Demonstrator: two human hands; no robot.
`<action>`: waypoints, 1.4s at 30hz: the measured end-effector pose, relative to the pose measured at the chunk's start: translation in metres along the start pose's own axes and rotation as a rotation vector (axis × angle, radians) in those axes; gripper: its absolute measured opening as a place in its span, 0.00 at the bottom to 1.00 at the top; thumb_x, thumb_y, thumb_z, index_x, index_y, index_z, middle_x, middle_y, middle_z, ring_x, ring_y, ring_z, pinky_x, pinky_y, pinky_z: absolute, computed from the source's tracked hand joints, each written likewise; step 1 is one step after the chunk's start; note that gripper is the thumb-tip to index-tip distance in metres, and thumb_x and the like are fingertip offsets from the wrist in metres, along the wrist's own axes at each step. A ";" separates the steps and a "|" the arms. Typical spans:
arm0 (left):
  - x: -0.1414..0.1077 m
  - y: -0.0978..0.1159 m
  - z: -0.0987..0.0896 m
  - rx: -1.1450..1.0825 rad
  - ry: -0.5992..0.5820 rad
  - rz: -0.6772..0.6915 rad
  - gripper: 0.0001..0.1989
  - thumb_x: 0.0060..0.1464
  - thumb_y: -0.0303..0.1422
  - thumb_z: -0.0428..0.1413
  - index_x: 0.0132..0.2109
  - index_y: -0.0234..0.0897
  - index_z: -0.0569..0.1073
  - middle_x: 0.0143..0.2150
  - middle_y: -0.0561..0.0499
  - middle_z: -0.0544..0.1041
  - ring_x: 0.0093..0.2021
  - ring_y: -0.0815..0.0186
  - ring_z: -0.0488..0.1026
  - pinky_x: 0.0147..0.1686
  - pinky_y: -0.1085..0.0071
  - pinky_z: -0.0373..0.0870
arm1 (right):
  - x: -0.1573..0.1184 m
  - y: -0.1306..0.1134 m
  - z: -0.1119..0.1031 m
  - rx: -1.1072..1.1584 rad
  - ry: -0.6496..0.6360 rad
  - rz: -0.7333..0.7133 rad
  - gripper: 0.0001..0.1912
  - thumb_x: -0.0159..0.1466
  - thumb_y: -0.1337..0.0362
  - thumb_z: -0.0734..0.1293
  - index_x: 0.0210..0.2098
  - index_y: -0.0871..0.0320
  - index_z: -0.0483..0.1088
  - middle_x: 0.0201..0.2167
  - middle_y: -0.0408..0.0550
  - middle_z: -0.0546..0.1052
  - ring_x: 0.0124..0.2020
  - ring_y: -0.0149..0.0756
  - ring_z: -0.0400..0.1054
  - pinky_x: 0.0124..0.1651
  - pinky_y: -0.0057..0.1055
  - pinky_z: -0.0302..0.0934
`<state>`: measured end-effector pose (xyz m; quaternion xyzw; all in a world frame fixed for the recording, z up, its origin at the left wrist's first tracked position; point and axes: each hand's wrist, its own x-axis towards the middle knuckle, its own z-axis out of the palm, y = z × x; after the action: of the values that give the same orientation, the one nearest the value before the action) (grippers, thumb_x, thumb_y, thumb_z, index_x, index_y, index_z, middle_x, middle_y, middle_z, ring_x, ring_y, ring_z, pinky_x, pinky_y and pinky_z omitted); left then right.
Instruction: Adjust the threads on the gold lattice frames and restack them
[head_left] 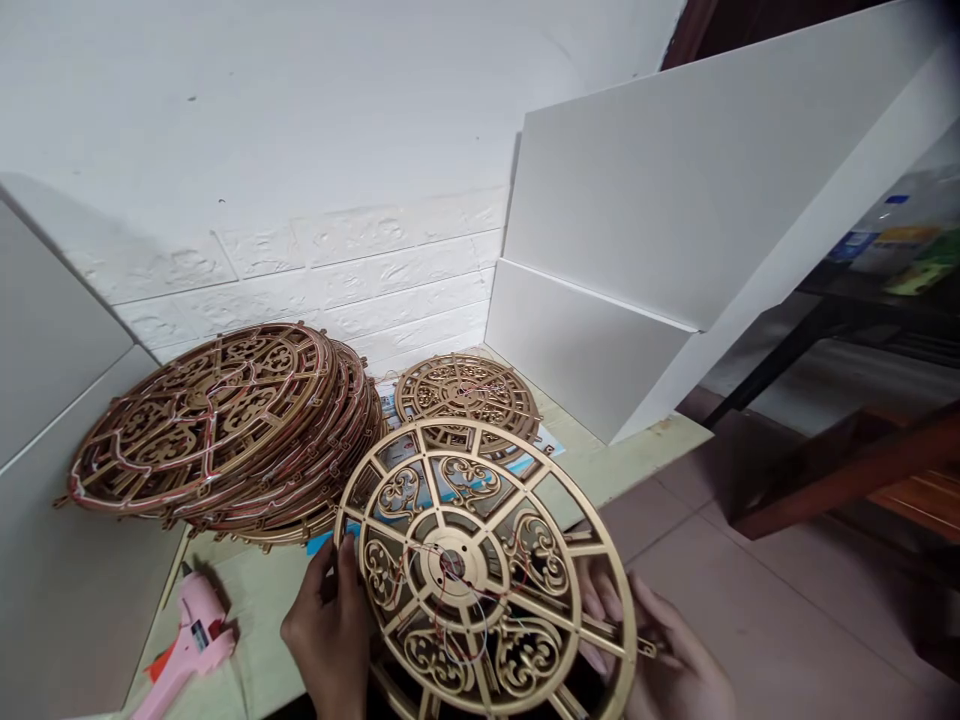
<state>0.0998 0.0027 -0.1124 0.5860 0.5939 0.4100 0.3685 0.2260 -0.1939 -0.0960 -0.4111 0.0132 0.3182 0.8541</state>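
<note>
A round gold openwork frame [450, 530] with scrollwork is held up at the bottom middle, tilted toward me. Thin red and white wires lie around its hub. My left hand [330, 625] grips its left rim, thumb and fingers closed on it. At the right rim, my right hand [675, 650] holds the frame, some fingers showing through its openings. A tall stack of similar frames [217, 420], with red and white wires on top, stands at the left. Behind the held frame lies a smaller pile of round frames [465, 392].
A pink glue gun [196, 630] lies on the pale table [262, 590] at lower left. Light grey panels [615, 190] stand at the right, with another at the left edge. A white wall is behind. Wooden furniture [847, 460] and a bottle [870, 225] are at far right.
</note>
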 end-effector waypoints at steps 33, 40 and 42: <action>-0.002 0.018 -0.008 -0.157 -0.053 -0.031 0.32 0.34 0.50 0.58 0.44 0.32 0.77 0.47 0.38 0.80 0.51 0.47 0.74 0.56 0.53 0.65 | 0.005 -0.029 -0.010 -0.208 -0.053 0.142 0.15 0.52 0.51 0.73 0.30 0.55 0.71 0.23 0.47 0.72 0.23 0.35 0.65 0.26 0.29 0.62; 0.004 0.013 -0.012 -0.030 -0.019 0.059 0.31 0.36 0.54 0.56 0.42 0.35 0.78 0.41 0.39 0.81 0.44 0.47 0.77 0.51 0.51 0.68 | 0.005 -0.027 -0.002 -0.120 -0.126 0.086 0.15 0.53 0.52 0.74 0.27 0.57 0.71 0.24 0.43 0.69 0.25 0.30 0.64 0.31 0.26 0.63; 0.005 0.012 -0.013 0.009 0.005 0.101 0.31 0.38 0.54 0.56 0.43 0.35 0.78 0.39 0.40 0.81 0.41 0.48 0.78 0.48 0.52 0.70 | 0.005 -0.025 0.001 -0.119 -0.148 0.091 0.17 0.52 0.51 0.74 0.26 0.58 0.71 0.23 0.43 0.68 0.25 0.29 0.63 0.31 0.26 0.63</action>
<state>0.0924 0.0068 -0.0964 0.6159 0.5663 0.4268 0.3431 0.2436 -0.2022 -0.0790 -0.4355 -0.0503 0.3865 0.8115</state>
